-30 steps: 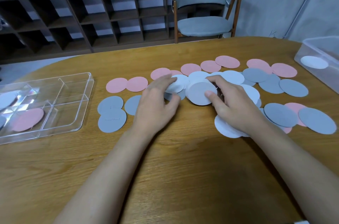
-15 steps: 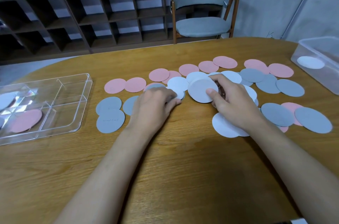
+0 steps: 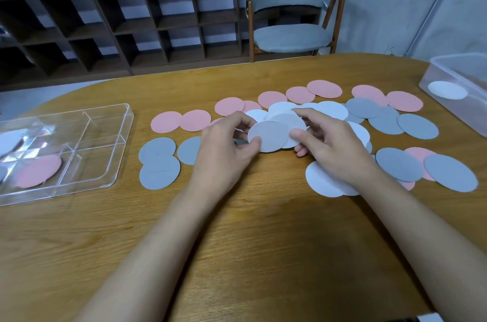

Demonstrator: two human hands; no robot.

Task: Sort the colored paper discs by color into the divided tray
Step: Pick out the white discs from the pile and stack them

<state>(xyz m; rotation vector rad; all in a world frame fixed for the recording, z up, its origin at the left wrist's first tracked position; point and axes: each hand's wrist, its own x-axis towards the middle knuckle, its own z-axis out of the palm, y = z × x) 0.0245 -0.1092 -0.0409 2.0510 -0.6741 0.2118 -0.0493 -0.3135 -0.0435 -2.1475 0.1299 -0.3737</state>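
Pink, grey and white paper discs lie scattered across the wooden table point(image 3: 250, 229). My left hand point(image 3: 226, 147) and my right hand point(image 3: 326, 142) meet at the middle of the spread, and both pinch a small stack of white discs point(image 3: 274, 134) lifted just above the table. The left thumb is on the front disc's left edge, the right thumb on its right edge. At the left stands the clear divided tray point(image 3: 105, 147); it holds a pink disc point(image 3: 39, 171) in a near compartment and a white disc point(image 3: 9, 141) further back.
A clear plastic box point(image 3: 458, 79) with one white disc inside stands at the table's right edge. Grey discs point(image 3: 159, 163) lie between the tray and my left hand. A grey chair point(image 3: 290, 10) and dark shelves stand behind the table.
My left hand came up from the table and took hold of the white discs that the right hand was holding. The stack now sits between both hands, slightly nearer to me.
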